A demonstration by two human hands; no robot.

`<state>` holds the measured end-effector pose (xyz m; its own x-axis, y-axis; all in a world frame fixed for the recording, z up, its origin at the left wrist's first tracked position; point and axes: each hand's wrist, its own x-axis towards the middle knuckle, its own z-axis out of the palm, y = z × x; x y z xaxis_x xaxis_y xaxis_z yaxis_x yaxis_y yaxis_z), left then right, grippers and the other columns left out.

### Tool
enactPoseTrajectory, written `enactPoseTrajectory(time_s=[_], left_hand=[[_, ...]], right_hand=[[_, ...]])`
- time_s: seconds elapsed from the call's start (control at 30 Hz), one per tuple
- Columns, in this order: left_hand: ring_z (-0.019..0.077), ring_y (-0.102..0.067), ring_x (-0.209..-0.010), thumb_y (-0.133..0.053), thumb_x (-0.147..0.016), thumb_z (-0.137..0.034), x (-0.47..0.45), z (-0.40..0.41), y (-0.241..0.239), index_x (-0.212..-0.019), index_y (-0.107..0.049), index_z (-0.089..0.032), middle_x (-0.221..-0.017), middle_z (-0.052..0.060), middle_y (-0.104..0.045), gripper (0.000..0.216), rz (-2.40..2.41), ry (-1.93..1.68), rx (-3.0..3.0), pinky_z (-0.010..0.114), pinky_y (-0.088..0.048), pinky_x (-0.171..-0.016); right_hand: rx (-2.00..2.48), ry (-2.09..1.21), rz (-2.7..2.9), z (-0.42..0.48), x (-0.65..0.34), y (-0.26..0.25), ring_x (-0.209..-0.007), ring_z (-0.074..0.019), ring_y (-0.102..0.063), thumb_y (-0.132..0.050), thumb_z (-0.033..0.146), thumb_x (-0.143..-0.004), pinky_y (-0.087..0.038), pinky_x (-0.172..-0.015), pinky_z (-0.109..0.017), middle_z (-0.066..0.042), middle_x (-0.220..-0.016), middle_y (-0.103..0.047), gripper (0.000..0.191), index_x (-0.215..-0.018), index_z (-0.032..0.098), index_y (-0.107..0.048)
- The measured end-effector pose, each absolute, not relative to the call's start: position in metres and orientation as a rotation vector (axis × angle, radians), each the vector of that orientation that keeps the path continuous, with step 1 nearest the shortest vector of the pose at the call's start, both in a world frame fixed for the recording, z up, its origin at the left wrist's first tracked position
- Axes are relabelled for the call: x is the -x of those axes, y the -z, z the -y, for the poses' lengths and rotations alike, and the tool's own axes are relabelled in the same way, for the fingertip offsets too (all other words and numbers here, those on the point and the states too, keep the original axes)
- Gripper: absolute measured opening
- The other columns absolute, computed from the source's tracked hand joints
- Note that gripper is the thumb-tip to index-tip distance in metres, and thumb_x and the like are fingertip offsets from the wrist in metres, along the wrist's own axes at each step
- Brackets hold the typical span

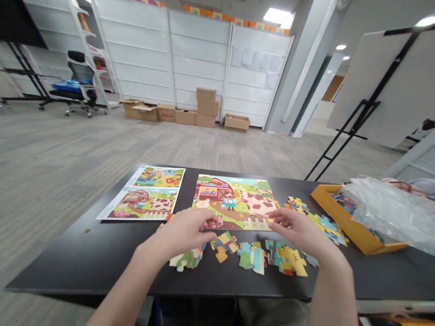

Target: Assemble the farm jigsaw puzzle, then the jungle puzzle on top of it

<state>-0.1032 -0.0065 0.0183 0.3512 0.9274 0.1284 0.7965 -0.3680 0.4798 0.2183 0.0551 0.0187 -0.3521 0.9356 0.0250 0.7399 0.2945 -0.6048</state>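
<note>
A farm-scene jigsaw puzzle [232,205], showing a red barn and a spotted cow, lies flat on the black table. My left hand [187,226] is at its lower left edge, thumb apart from bent fingers, with nothing seen in it. At the lower right corner is my right hand [297,230], fingers loosely spread and empty; whether they touch the puzzle I cannot tell. Loose puzzle pieces lie in front: a green and cream group [187,259] partly under my left hand, an orange and grey cluster [223,244], a blue-green pair [252,257] and yellow pieces [288,259].
Left of the puzzle lies a printed picture sheet [144,194] with two scenes. More loose pieces [328,228] lie to the right, beside a yellow box [364,231] with clear plastic wrap [396,209] over it. Cardboard boxes [206,108] stand by the far shelves.
</note>
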Motion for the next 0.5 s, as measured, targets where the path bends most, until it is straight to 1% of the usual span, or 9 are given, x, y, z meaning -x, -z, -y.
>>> enactPoseTrajectory(time_s=[0.07,0.13,0.2,0.27,0.4,0.5], left_hand=[[0.0225,-0.07,-0.088,-0.072,-0.082,-0.038,0.091,0.012,-0.017,-0.102,-0.07,-0.026,-0.095,0.002,-0.075,0.023,-1.487,-0.45,-2.344,0.028,-0.05,-0.071],[0.0274,-0.07,-0.095,-0.076,-0.079,-0.042,0.081,0.017,-0.017,-0.1,-0.069,-0.025,-0.1,0.005,-0.074,0.028,-1.514,-0.361,-2.389,0.032,-0.053,-0.075],[0.0323,-0.069,-0.102,-0.079,-0.075,-0.047,0.072,0.021,-0.019,-0.1,-0.069,-0.024,-0.107,0.008,-0.074,0.036,-1.57,-0.29,-2.423,0.037,-0.054,-0.078],[0.035,-0.068,-0.104,-0.081,-0.072,-0.049,0.065,0.023,-0.02,-0.103,-0.068,-0.022,-0.112,0.011,-0.073,0.042,-1.618,-0.24,-2.44,0.04,-0.055,-0.08],[0.0355,-0.068,-0.106,-0.079,-0.074,-0.042,0.059,0.025,-0.022,-0.114,-0.066,-0.021,-0.116,0.012,-0.071,0.047,-1.619,-0.226,-2.418,0.041,-0.055,-0.08],[0.034,-0.066,-0.11,-0.078,-0.074,-0.037,0.059,0.024,-0.021,-0.121,-0.063,-0.021,-0.12,0.011,-0.069,0.051,-1.564,-0.248,-2.377,0.041,-0.054,-0.085]], right_hand=[[1.454,-0.719,2.224,-0.055,-0.209,-0.022,-0.079,-0.0203,-0.068,-0.061,0.046,-0.086,-0.053,-0.07,-0.03,-0.005,-0.086,-0.073,0.027,-0.097,0.024,-0.071],[1.429,-0.719,2.24,-0.055,-0.206,-0.023,-0.08,-0.0203,-0.068,-0.06,0.047,-0.088,-0.053,-0.07,-0.029,-0.005,-0.086,-0.074,0.027,-0.096,0.024,-0.071],[1.436,-0.706,2.238,-0.054,-0.207,-0.022,-0.078,-0.0199,-0.067,-0.059,0.048,-0.089,-0.052,-0.069,-0.029,-0.005,-0.085,-0.073,0.029,-0.096,0.024,-0.072],[1.464,-0.694,2.216,-0.055,-0.212,-0.02,-0.074,-0.0195,-0.066,-0.059,0.049,-0.088,-0.052,-0.067,-0.029,-0.005,-0.084,-0.073,0.031,-0.097,0.022,-0.072],[1.492,-0.7,2.149,-0.058,-0.219,-0.014,-0.07,-0.0192,-0.064,-0.06,0.05,-0.086,-0.051,-0.063,-0.029,-0.006,-0.083,-0.073,0.033,-0.096,0.02,-0.072],[1.467,-0.699,2.136,-0.06,-0.218,-0.011,-0.07,-0.0187,-0.064,-0.059,0.05,-0.087,-0.051,-0.064,-0.029,-0.006,-0.082,-0.073,0.034,-0.095,0.02,-0.072]])
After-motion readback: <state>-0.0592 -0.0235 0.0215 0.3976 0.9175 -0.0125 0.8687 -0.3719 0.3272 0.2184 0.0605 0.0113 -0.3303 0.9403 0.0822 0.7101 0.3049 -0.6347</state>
